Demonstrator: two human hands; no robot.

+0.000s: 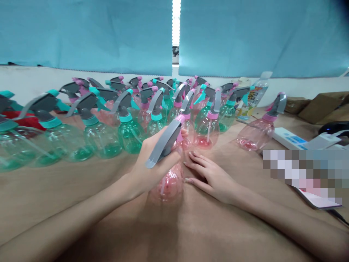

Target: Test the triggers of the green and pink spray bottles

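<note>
My left hand (152,156) is wrapped round the neck of a clear pink spray bottle (167,185) with a grey and pink trigger head. The bottle's base is on the brown table (117,218), close in front of me. Just to its right, my right hand (212,174) lies on the tabletop with its fingers stretched out and holds nothing. Behind both hands stand pink spray bottles (207,133), and green spray bottles (131,133) run off to the left. Part of the held bottle's neck is hidden by my fingers.
Another pink spray bottle (255,131) stands apart at the right, by a white power strip (291,138). A drink bottle (256,94) is behind it. Brown cardboard boxes (321,105) lie at the far right. A phone-like slab (319,200), partly pixelated, rests at the right. Blue curtains (87,36) hang behind.
</note>
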